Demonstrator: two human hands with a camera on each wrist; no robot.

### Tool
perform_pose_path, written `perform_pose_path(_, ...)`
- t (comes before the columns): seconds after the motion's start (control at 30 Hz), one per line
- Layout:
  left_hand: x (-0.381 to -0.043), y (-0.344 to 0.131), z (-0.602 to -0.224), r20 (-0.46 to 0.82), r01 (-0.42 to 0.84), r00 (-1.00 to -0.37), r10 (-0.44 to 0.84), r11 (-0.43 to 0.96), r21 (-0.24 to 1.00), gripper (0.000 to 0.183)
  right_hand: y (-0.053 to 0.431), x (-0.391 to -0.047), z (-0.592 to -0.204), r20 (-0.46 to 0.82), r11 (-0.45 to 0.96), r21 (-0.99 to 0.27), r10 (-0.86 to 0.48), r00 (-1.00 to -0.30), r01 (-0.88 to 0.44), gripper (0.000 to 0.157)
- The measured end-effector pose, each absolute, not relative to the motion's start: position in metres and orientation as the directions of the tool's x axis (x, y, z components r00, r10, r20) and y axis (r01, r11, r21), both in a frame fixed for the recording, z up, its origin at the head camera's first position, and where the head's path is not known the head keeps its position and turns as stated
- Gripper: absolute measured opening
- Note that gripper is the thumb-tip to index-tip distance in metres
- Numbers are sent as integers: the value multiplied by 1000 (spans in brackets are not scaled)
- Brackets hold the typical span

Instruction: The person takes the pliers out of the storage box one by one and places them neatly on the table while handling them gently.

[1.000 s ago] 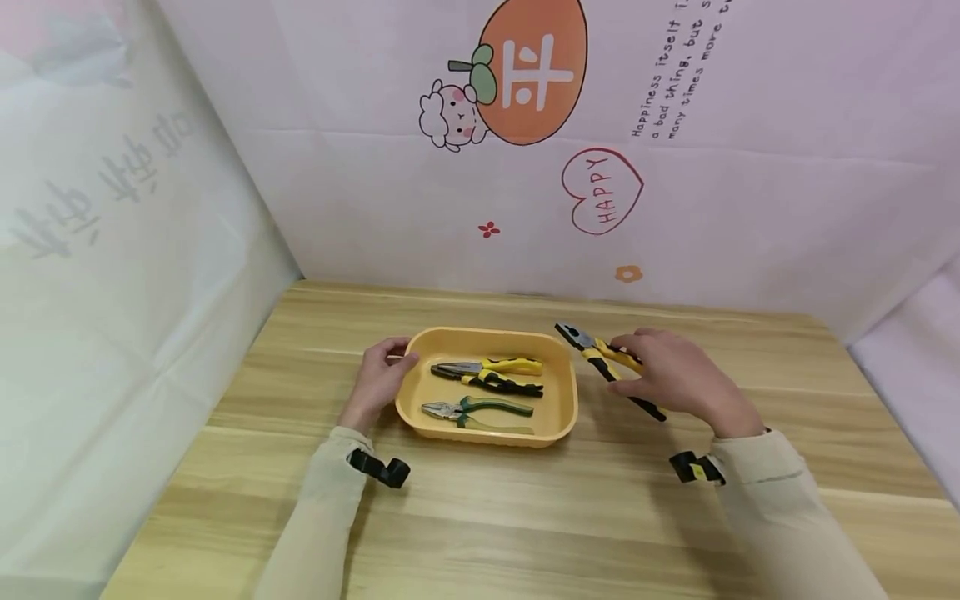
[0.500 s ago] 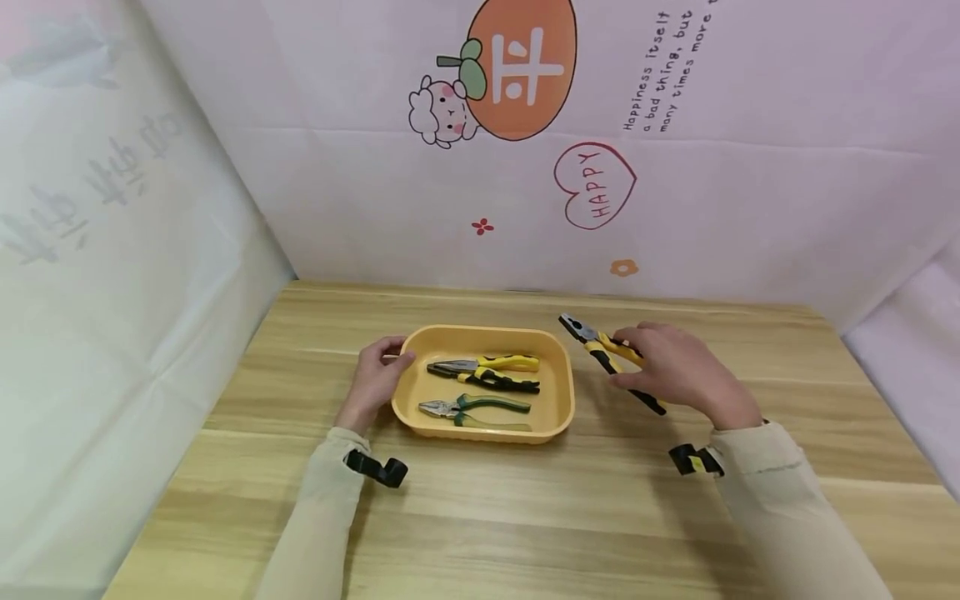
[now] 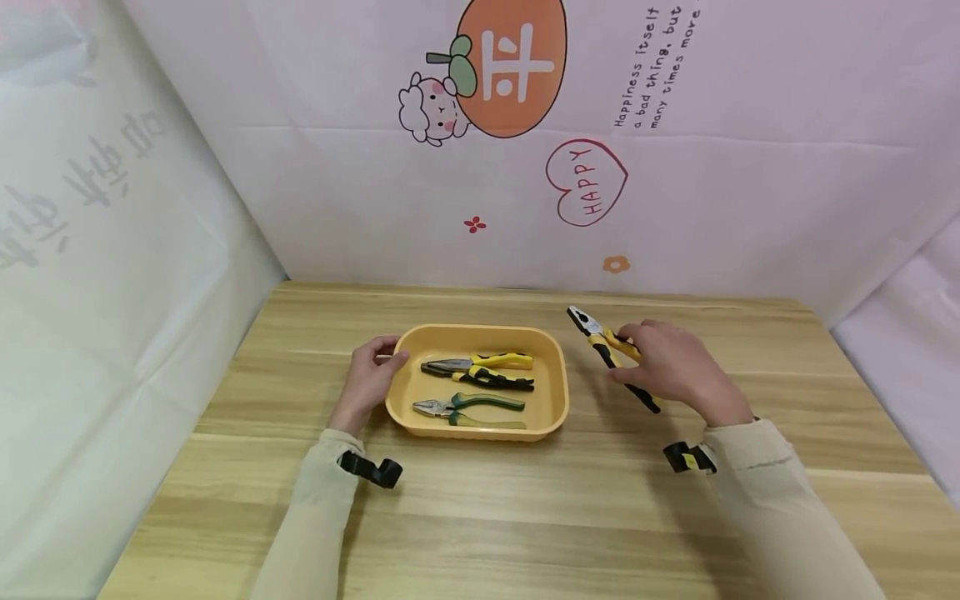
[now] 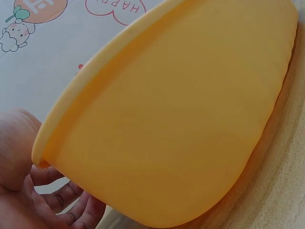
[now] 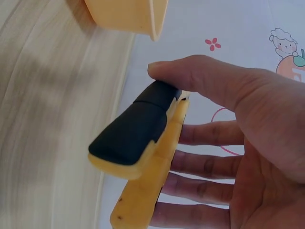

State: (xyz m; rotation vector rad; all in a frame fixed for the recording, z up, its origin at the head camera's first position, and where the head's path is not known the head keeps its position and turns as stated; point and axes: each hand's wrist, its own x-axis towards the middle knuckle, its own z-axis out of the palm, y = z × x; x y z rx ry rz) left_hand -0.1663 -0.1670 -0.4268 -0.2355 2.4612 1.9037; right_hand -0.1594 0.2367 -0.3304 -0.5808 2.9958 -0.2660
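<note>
My left hand holds the left end of a yellow plastic tray, thumb over the rim and fingers against the outside wall. The left wrist view shows those fingers below the rim. In the tray lie yellow-and-black pliers with a tapered nose and, nearer me, green-handled combination pliers. Right of the tray, my right hand grips yellow-and-black combination pliers by the handles, with their head pointing up and left. In the right wrist view, thumb and fingers press the two handles from opposite sides.
Tray and hands are over a wooden table. A white sheet printed with a heart and cartoon figures rises behind the table's back edge. Another pale sheet hangs along the left side.
The pliers in my right hand have moved a little away from the tray, and their head has tipped up. My left hand keeps its hold on the tray; the whole view has shifted slightly.
</note>
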Motion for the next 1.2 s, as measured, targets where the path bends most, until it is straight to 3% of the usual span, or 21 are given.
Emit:
perform_pose_path(0.23,-165,-168,-427,-112,-135,-988,-107,241,961,35,237,-161,-337,-72,937,-182,-314,-947,-297,62)
perform_pose_path(0.67,-166,-168,-427,-117,-141,-987,-110,244,959,34,232,-161,-348,-122,955,-226,-224,-967,-193,42)
perform_pose_path(1.2,-165,-170,-427,-117,-138,-988,-100,246,959,36,222,-161,-360,-177,952,-290,-152,-972,-96,40)
